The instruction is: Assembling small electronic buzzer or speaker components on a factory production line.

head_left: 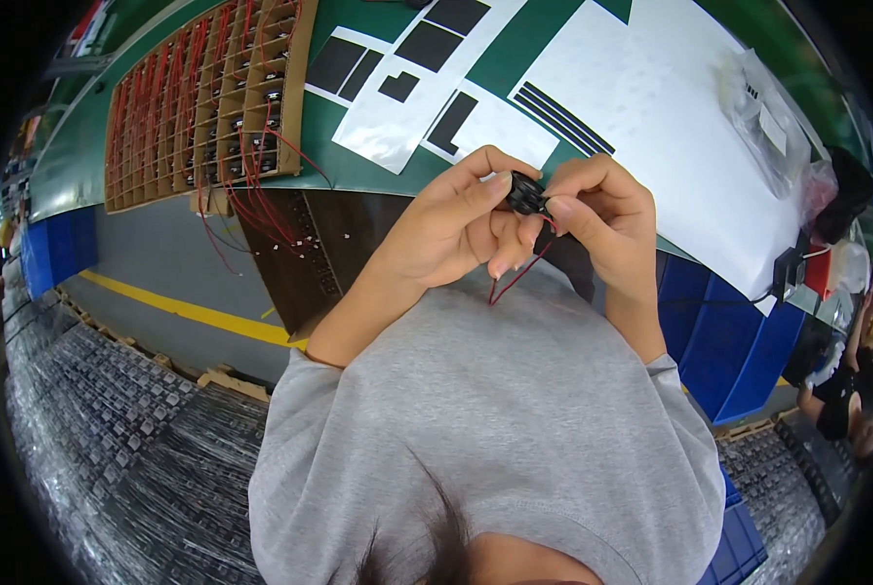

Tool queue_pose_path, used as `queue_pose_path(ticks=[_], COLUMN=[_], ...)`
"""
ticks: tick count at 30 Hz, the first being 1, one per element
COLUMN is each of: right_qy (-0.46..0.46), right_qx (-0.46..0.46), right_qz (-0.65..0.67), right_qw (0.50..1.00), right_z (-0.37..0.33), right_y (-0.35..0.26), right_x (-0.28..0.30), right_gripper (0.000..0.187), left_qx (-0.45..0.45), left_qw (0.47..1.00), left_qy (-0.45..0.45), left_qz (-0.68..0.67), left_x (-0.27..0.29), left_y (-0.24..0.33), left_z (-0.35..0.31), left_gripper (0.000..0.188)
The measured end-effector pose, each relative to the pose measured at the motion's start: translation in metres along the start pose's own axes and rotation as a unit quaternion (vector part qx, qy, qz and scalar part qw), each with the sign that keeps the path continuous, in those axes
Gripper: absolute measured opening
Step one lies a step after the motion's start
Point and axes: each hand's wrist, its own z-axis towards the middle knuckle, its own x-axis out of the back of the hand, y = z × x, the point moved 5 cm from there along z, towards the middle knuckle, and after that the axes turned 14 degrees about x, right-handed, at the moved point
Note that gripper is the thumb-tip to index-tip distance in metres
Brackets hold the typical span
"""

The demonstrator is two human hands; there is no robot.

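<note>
Between my two hands is a small round black part [527, 194] with a thin red wire [524, 276] hanging from it in a loop; its exact kind cannot be made out. The thumb and fingers of my left hand [453, 216] pinch it from the left. My right hand [604, 216] has thumb and index finger closed at its right edge, where the wire comes out. Both hands are above the front edge of the green table [515, 49], close to my chest.
At the left, a divided cardboard box [293, 88] holds several black parts with red wires, some trailing over its edge. White sheets [383, 127] with black cut shapes lie ahead. A clear plastic bag [768, 122] and blue bins [739, 341] are to the right.
</note>
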Motion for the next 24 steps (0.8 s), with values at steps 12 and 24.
queue_pose_path(ticks=[12,24], right_qy=[-0.056,-0.026], right_qx=[0.027,-0.086], right_qz=[-0.181,-0.098], right_qw=[0.981,0.991], right_z=[0.002,0.002], right_y=[0.003,0.015], right_x=[-0.008,-0.004], right_gripper=[0.012,0.019], left_qx=[-0.030,-0.050], left_qw=[0.940,0.948], left_qy=[0.208,0.224], left_qz=[0.267,0.219], left_x=[0.005,0.009], left_y=[0.005,0.006], left_z=[-0.007,-0.009], left_gripper=[0.025,0.019])
